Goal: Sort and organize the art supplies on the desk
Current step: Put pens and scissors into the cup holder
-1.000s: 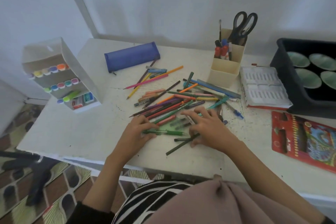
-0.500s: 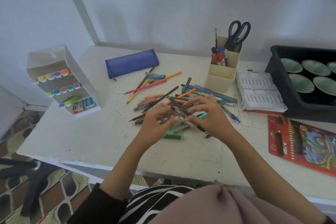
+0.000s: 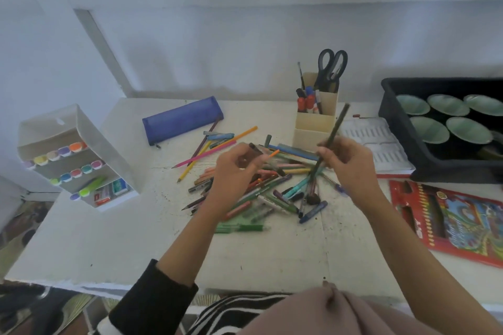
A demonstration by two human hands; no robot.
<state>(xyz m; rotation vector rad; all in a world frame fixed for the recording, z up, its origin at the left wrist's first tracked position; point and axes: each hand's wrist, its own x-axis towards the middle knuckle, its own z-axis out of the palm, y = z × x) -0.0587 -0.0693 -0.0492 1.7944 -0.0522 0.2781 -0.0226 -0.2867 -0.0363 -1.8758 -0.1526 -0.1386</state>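
The right hand (image 3: pixel 351 164) pinches one dark green pencil (image 3: pixel 336 130) about mid-shaft, with the fingers curled round it. The pencil is raised off the desk (image 3: pixel 272 253) and slants up toward the cream holder (image 3: pixel 313 128), probably so it can be checked or carried away from the rest. The left hand (image 3: pixel 235 171) is also lifted, with its fingers closed round one short dark brown stick (image 3: pixel 254 148). An orange pencil tip shows beside that stick, but the blur hides whether the hand holds it too. With one piece in each hand, this looks like picking items out by kind.

Below and between the hands lies the loose pile (image 3: pixel 261 193) of pencils and pens. They are crossed over one another, well over a dozen of them and too tangled to count exactly. One green pen (image 3: pixel 239 228) lies apart at the near edge of the pile.

Around the pile are the likely places for sorted items:
- The holder stands just behind the pile, with one pair of scissors (image 3: pixel 332 68) upright in its back section.
- One blue pencil case (image 3: pixel 182 119) lies flat and zipped at the back left.
- One white marker rack (image 3: pixel 79 128) stands at the left edge with rows of coloured caps facing out.
- One white palette (image 3: pixel 373 139) sits to the right of the holder.
- One black tray (image 3: pixel 394 122) beyond the palette holds five green bowls (image 3: pixel 430 129).
- One red pencil box (image 3: pixel 451 223) lies flat at the near right.
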